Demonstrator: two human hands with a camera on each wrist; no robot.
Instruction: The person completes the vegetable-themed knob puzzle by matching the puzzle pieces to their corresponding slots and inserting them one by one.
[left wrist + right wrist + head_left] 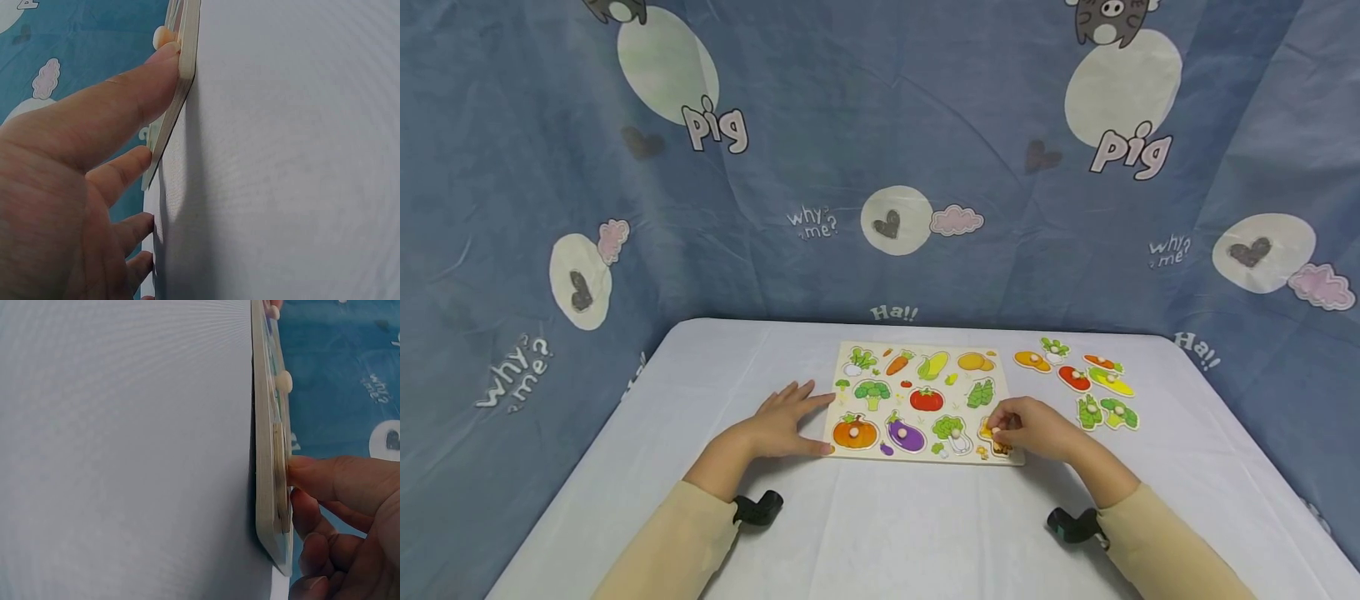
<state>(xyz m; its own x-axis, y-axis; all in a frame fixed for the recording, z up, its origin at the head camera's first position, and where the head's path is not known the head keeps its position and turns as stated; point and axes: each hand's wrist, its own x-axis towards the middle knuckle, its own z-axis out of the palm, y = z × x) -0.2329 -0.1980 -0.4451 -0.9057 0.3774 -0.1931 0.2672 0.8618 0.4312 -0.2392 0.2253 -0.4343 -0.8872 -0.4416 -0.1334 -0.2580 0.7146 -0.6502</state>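
A wooden vegetable puzzle board (880, 373) lies flat on the table. My left hand (781, 423) is at its left edge with spread, fairly straight fingers; the thumb (134, 87) touches the near corner. At the lower right, my right hand (1033, 427) pinches a mushroom puzzle piece (1001, 449) between thumb and fingers; its knob is hidden by them. In the right wrist view this piece (281, 487) sits slightly proud of the board. Along the near row are the knobbed pumpkin (854, 432), eggplant (906, 434) and Chinese cabbage (952, 434) pieces.
Right of the board lie several loose pieces, among them a tomato (1074, 378), corn (1111, 382), carrot (1102, 362), broccoli (1119, 413), potato (1032, 361) and a turnip (1055, 349). A blue printed curtain (850, 283) hangs behind the white table (895, 533).
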